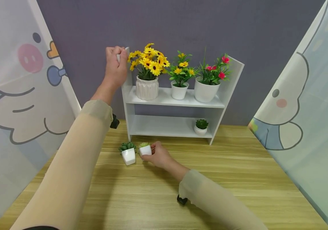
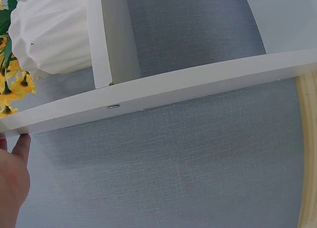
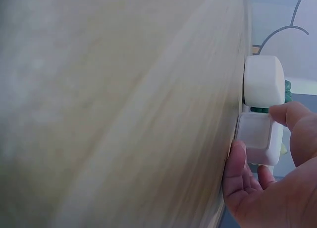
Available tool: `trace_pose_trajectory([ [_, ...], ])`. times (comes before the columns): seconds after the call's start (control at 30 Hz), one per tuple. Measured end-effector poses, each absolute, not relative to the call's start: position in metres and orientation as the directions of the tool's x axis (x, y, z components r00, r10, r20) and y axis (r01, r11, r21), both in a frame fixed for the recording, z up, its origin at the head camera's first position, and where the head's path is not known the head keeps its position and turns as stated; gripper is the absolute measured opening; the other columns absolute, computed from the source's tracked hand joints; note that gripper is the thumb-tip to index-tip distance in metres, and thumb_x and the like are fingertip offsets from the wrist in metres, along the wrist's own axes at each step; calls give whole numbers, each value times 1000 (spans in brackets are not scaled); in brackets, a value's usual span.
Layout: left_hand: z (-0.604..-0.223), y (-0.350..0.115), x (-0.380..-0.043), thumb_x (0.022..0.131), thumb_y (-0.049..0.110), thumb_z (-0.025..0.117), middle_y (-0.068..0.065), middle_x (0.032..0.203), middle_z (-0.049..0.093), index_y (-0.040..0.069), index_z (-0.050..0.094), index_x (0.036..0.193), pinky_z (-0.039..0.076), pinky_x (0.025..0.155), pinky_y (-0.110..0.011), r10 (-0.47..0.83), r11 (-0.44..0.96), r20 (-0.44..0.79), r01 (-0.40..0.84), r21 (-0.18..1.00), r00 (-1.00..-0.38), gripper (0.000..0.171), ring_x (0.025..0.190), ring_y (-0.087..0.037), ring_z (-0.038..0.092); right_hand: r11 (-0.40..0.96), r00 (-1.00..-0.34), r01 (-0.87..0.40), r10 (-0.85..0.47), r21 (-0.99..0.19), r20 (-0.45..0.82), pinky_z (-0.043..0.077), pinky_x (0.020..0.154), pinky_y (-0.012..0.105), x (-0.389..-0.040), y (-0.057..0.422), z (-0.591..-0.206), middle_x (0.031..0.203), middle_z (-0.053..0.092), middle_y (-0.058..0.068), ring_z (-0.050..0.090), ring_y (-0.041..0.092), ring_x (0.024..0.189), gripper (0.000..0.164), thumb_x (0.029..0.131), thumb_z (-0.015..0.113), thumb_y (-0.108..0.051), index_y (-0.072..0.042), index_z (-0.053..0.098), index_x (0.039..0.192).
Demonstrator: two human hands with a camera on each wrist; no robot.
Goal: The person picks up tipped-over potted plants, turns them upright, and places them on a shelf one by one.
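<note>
My left hand (image 1: 116, 67) grips the top of the left side panel of a white two-tier shelf (image 1: 171, 125). In the left wrist view only part of that hand (image 2: 12, 173) shows, against the panel edge (image 2: 173, 91). Down on the wooden table, my right hand (image 1: 161, 156) pinches a small light-green potted succulent (image 1: 145, 150) by its square white pot. The right wrist view shows this pot's base (image 3: 255, 134) facing the camera, between thumb and fingers. Beside it, a darker green potted succulent (image 1: 129, 156) lies tilted, its white pot (image 3: 262, 82) close to the held one.
On the upper board stand a ribbed pot of yellow flowers (image 1: 147, 88), a smaller yellow-flowered plant (image 1: 179, 92) and a white pot with pink-red flowers (image 1: 206, 91). A round potted succulent (image 1: 201, 127) sits at the lower board's right end. Cartoon-printed curtains (image 1: 290, 105) flank the table.
</note>
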State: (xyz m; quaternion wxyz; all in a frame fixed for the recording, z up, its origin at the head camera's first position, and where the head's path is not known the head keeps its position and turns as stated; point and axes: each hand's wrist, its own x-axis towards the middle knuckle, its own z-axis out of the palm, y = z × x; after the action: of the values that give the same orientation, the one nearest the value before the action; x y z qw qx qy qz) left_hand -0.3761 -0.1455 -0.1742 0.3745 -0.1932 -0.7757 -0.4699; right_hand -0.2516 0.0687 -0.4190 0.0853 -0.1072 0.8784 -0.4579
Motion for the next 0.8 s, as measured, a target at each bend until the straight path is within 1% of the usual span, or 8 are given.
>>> trace_pose_trajectory([
  [0.13, -175, -145, -376, 118, 35, 39, 10, 114, 24, 24, 41, 97, 30, 94, -26, -50, 479, 764, 655, 584, -643, 24, 120, -12, 43, 563, -962, -115, -270, -818, -50, 60, 82, 40, -252, 70, -420, 121, 70, 17, 70, 26, 100, 62, 93, 86, -25, 0, 51, 137],
  [0.2, -175, -145, -376, 118, 35, 39, 10, 114, 24, 24, 40, 97, 30, 93, -26, -49, 480, 764, 655, 583, -644, 24, 119, -11, 43, 579, -963, -121, -266, -806, -47, 61, 82, 40, -253, 70, -420, 125, 70, 18, 70, 26, 102, 65, 93, 85, -27, 0, 50, 140],
  [0.27, -175, -145, -375, 118, 36, 38, 10, 114, 24, 24, 40, 98, 30, 93, -26, -48, 481, 763, 655, 583, -644, 24, 119, -10, 43, 603, -966, -127, -255, -787, -39, 61, 80, 40, -253, 70, -419, 128, 69, 18, 71, 26, 101, 70, 93, 86, -33, -1, 49, 142],
  [0.33, -175, -145, -375, 118, 36, 38, 10, 114, 24, 24, 40, 98, 31, 93, -26, -47, 480, 761, 654, 585, -646, 24, 123, -12, 44, 631, -971, -136, -238, -764, -24, 61, 77, 38, -253, 70, -418, 129, 69, 17, 70, 24, 98, 74, 92, 87, -40, -2, 49, 142],
  [0.43, -174, -145, -375, 119, 36, 38, 10, 114, 24, 24, 41, 98, 31, 92, -26, -52, 483, 756, 647, 590, -652, 24, 122, -11, 44, 665, -976, -153, -219, -731, 5, 59, 75, 36, -254, 69, -415, 129, 70, 16, 70, 23, 96, 77, 93, 86, -48, -2, 52, 143],
  [0.57, -174, -145, -375, 119, 35, 39, 10, 114, 24, 24, 41, 98, 31, 91, -26, -56, 481, 750, 640, 599, -659, 23, 118, -11, 44, 681, -976, -169, -214, -713, 27, 59, 78, 36, -255, 69, -413, 127, 71, 16, 69, 23, 98, 69, 97, 84, -47, -1, 58, 141],
  [0.7, -174, -145, -375, 119, 34, 39, 9, 114, 24, 23, 41, 99, 31, 94, -26, -53, 479, 746, 639, 602, -663, 23, 128, -15, 46, 684, -972, -198, -227, -702, 52, 60, 81, 39, -256, 71, -412, 120, 71, 15, 68, 24, 100, 57, 98, 84, -41, -4, 65, 137],
  [0.8, -174, -144, -375, 118, 35, 39, 10, 116, 25, 24, 41, 98, 32, 95, -26, -55, 486, 745, 634, 601, -665, 23, 130, -16, 45, 680, -966, -231, -245, -696, 81, 60, 81, 39, -257, 74, -413, 117, 71, 13, 68, 24, 100, 51, 97, 86, -36, -7, 67, 135],
])
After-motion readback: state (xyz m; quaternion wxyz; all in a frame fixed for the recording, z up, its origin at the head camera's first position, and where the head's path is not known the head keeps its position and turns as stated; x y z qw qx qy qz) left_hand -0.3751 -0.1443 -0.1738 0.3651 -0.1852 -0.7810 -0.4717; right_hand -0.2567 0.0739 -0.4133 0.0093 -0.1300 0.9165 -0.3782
